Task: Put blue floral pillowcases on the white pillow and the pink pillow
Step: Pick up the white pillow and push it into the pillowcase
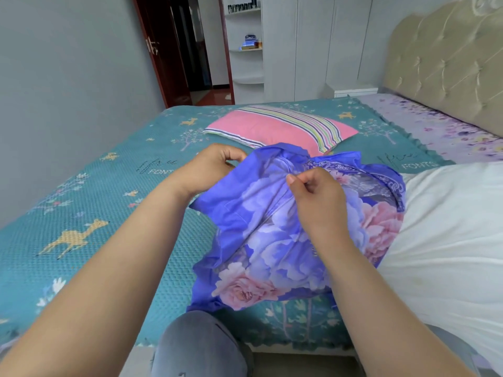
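Note:
A blue floral pillowcase (275, 240) is bunched up over the near end of the white pillow (451, 232), which lies at the right of the bed. My left hand (209, 167) pinches the pillowcase's upper left edge. My right hand (315, 197) pinches a fold of the fabric near its middle. The pink pillow (275, 126), with a striped band, lies bare further back on the bed, apart from both hands. Only one pillowcase can be seen.
The bed has a teal bedspread (89, 213) with deer and tree prints. A padded headboard (446, 63) stands at the right. My knee (201, 346) in grey trousers presses against the bed's front edge. A white wardrobe (313, 44) and an open dark door (174, 47) are at the back.

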A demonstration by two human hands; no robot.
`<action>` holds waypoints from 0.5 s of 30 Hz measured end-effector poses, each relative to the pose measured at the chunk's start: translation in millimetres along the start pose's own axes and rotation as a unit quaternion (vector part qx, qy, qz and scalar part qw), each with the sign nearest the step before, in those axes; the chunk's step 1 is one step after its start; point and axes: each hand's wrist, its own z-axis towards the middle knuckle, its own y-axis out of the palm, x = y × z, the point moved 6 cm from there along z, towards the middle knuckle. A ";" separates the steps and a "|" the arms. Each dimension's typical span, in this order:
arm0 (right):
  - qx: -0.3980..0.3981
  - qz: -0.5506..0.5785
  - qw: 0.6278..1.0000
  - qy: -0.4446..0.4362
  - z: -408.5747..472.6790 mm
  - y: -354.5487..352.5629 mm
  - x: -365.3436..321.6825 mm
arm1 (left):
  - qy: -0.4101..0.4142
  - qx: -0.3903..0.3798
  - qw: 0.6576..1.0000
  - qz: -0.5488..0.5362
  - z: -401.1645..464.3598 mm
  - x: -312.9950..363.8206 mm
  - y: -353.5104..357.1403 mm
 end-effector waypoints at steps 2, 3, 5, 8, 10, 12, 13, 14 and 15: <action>-0.006 0.004 1.000 0.010 -0.9 -2.0 0.7 | 0.048 0.055 0.996 0.053 -3.2 9.2 3.9; -0.007 -0.007 1.000 -0.001 -2.0 -3.0 -0.3 | 0.067 0.068 0.994 0.060 -5.3 12.6 6.1; 0.000 -0.057 0.997 -0.051 -6.4 -4.8 -7.0 | 0.093 0.081 0.990 0.065 -7.9 17.6 8.1; 0.005 -0.105 0.988 -0.109 -15.0 -4.6 -18.2 | 0.093 0.083 0.988 0.096 -8.3 23.7 7.0; 0.010 -0.093 0.990 -0.101 -16.4 -6.2 -19.0 | 0.062 0.054 0.994 0.069 -9.7 22.2 9.3; 0.014 -0.060 0.995 -0.076 -17.2 -8.7 -16.7 | 0.030 0.026 0.999 0.016 -14.1 17.0 13.2; 0.012 -0.053 0.996 -0.067 -18.3 -8.4 -15.9 | 0.023 0.022 0.999 -0.002 -16.8 14.8 14.3; 0.009 -0.055 0.996 -0.063 -20.0 -7.7 -16.1 | 0.024 0.022 0.999 -0.013 -18.7 12.8 15.3; 0.006 -0.058 0.996 -0.061 -22.0 -6.5 -16.6 | 0.032 0.025 0.999 -0.018 -20.4 11.7 15.9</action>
